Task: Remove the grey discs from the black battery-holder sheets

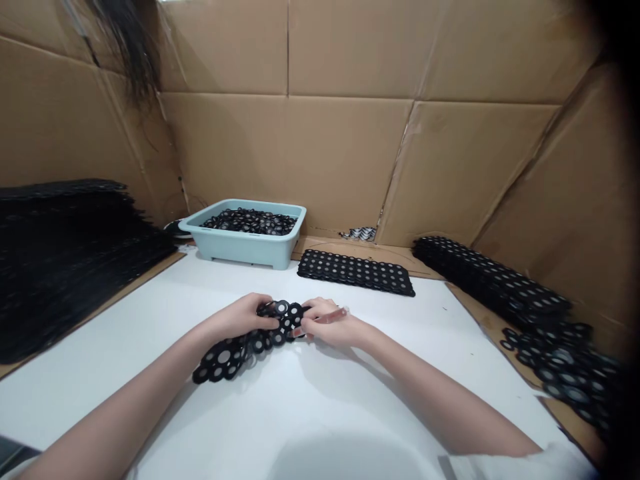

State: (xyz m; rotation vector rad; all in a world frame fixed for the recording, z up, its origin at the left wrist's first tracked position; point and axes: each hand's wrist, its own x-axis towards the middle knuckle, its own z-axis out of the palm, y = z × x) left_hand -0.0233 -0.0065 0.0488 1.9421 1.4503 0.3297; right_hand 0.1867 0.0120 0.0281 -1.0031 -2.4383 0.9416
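Note:
A floppy black sheet of joined rings with pale round centres (225, 358) hangs bent between my hands, low over the white table. My left hand (243, 318) is closed on its upper edge, thumb in front and fingers behind. My right hand (333, 325) pinches a slim, reddish, see-through pen-like tool (336, 315), whose left end meets the right part of the sheet. Some right fingers reach behind the sheet's right edge, and the exact tip of the tool is hard to make out.
A light-blue basin (245, 248) full of black rings stands at the back. Right of it lies a flat dotted black sheet (356, 272). Stacked sheets (493, 277) and loose ring pieces (563, 367) line the right. A tall black stack (65, 260) fills the left. Cardboard walls (350, 147) enclose the table.

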